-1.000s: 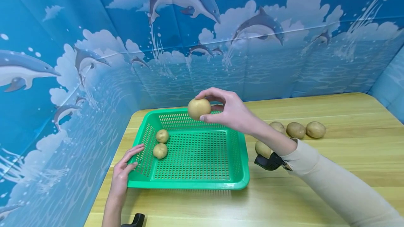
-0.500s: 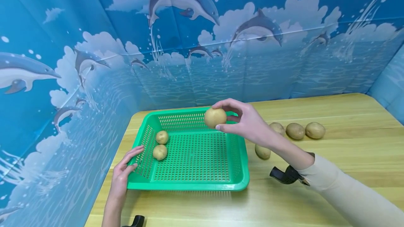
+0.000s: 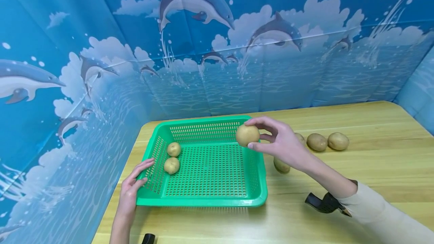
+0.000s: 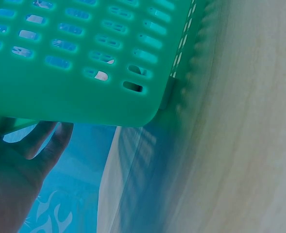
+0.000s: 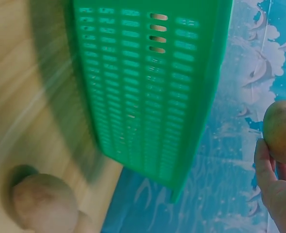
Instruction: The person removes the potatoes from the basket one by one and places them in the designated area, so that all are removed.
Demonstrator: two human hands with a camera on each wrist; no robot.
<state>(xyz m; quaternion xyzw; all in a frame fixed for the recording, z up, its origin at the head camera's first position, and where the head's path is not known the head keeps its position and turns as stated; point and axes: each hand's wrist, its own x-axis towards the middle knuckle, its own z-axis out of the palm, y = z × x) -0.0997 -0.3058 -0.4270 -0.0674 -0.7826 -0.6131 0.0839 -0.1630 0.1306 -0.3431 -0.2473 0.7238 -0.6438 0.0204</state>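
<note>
My right hand [image 3: 279,142] pinches a round, pale yellow potato [image 3: 248,135] between thumb and fingers, above the right back corner of a green plastic basket [image 3: 203,201]. The right wrist view shows this potato [image 5: 281,131] at its right edge, with fingertips against its side. Inside the basket, two potatoes lie near the left wall: a rear one [image 3: 174,149] and a front one [image 3: 171,165]. My left hand [image 3: 130,187] rests on the basket's left rim, fingers fairly straight and thumb apart. In the left wrist view, the fingertips [image 4: 60,133] meet the rim.
Right of the basket, several potatoes lie on the wooden table [image 3: 373,161]. One [image 3: 281,165] sits near the basket; behind it are a middle potato [image 3: 317,142], a far right one [image 3: 338,141] and one partly hidden by my right hand. A dolphin-printed curtain [image 3: 217,74] stands behind the table.
My right hand has moved right and toward me with the potato, from over the basket's back middle to its right back corner. My left hand stays on the rim.
</note>
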